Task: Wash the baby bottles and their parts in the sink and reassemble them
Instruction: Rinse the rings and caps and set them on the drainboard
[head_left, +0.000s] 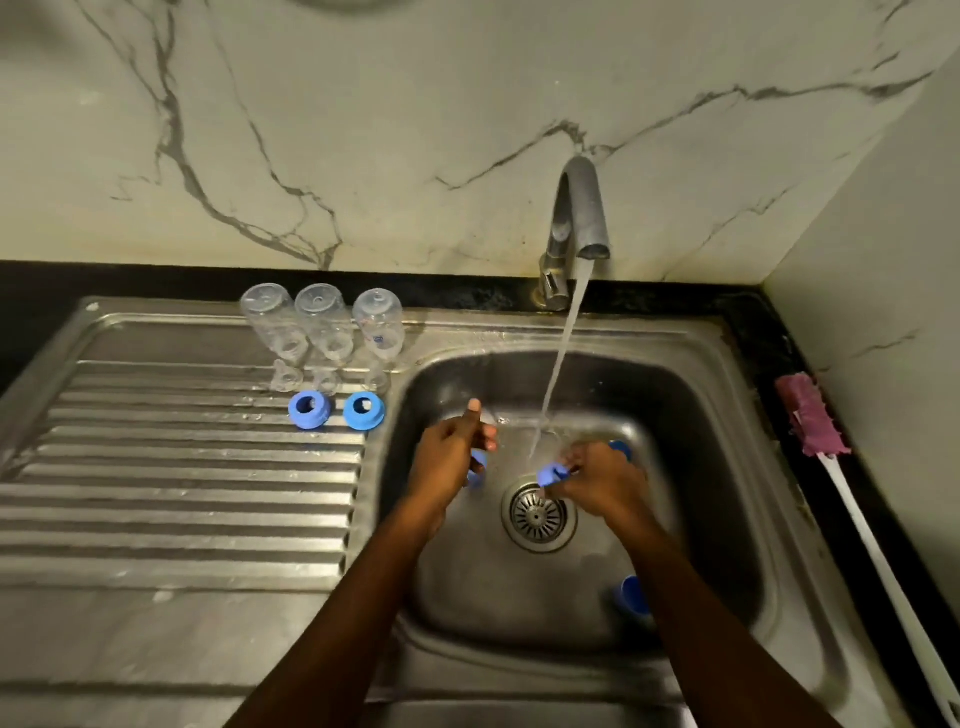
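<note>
Pinching 1 blue piece by the tap stream with our right hand; our left hand curls round a 2nd blue piece, thumb up.

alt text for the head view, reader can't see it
The left hand holds a blue plastic part and the right hand a second blue plastic part in the stainless steel sink, beside running water from the grey metal tap. Three clear plastic baby bottles stand inverted on the ribbed drainboard behind two blue plastic rings.
</note>
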